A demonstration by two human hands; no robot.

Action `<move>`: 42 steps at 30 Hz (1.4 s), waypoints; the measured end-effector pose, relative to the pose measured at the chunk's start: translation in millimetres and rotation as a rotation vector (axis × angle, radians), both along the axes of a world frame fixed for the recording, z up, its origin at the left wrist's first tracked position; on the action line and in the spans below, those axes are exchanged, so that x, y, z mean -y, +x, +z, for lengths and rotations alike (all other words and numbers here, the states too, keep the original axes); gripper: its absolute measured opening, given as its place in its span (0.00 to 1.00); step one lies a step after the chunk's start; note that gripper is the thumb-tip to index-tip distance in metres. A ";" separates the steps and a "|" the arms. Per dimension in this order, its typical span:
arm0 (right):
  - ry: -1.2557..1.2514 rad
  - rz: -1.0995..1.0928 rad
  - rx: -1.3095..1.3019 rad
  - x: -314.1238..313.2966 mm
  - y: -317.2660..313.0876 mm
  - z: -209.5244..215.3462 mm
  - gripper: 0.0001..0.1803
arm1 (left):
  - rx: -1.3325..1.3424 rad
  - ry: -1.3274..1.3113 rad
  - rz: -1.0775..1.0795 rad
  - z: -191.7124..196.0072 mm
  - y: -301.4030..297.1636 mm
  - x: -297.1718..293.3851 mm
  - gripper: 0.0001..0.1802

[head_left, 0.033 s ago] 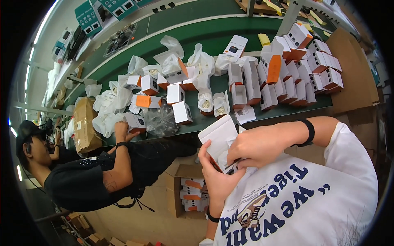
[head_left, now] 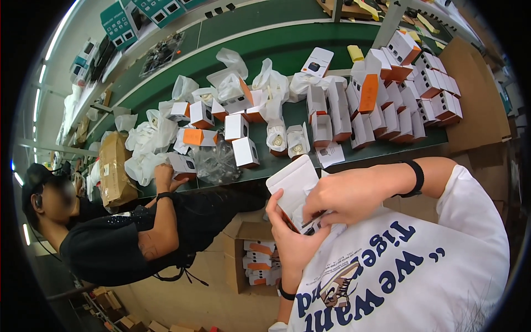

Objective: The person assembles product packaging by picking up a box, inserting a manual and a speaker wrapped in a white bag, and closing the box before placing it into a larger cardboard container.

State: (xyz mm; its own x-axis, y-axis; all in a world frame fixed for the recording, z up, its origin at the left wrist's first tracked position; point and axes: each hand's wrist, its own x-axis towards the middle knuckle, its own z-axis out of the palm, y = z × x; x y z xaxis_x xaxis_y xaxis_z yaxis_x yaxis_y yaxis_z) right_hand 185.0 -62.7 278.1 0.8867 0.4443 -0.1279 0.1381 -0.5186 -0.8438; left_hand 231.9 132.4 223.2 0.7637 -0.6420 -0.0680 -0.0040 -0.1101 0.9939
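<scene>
My left hand [head_left: 293, 235] is wrapped round a small white and orange box [head_left: 292, 176], tilted in front of my chest with its flap raised. The fingers of my right hand [head_left: 345, 196] are pressed together at the box's opening. Something thin and dark shows at their tips, but its kind is hidden. Beyond the box, on the green workbench [head_left: 260, 178], stand open boxes with round pale items in plastic bags [head_left: 297, 145]. A printed white leaflet [head_left: 331, 155] lies beside them.
At left a co-worker [head_left: 127, 243] in black holds a small box at the bench. Rows of opened boxes [head_left: 381, 119] stand at right, near a big cardboard sheet [head_left: 478, 99]. A carton [head_left: 235, 265] of boxes is on the floor; a taped carton [head_left: 116, 169] stands far left.
My right hand has shifted very slightly to the left at the box's opening, and the raised flap has moved a touch left. The bench looks the same.
</scene>
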 end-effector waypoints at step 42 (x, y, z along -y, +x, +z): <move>-0.093 0.115 -0.060 -68.4 79.9 8.7 0.11 | 0.027 0.022 0.142 -10.6 46.2 -79.3 0.58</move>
